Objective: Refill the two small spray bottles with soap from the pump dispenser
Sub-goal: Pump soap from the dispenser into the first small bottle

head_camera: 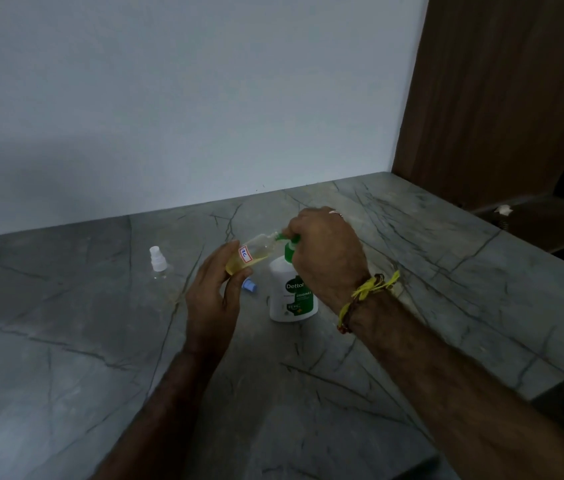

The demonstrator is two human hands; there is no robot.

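Observation:
My left hand [213,299] grips a small clear spray bottle [249,253], uncapped and tilted, with yellow liquid in its lower part and a red-edged label. Its open neck sits at the green nozzle of the white pump dispenser [291,292], which stands upright on the counter. My right hand [325,251] covers the green pump head from above, its fingers curled over it. A second small clear spray bottle [158,261] with a white spray cap stands to the left. A light blue spray cap [249,285] lies on the counter between my left hand and the dispenser.
The grey marble counter [100,341] runs to a white wall behind and has a rounded left corner. A brown wooden panel [498,98] rises at the right, with a lower dark shelf beside it holding a small white scrap [504,210].

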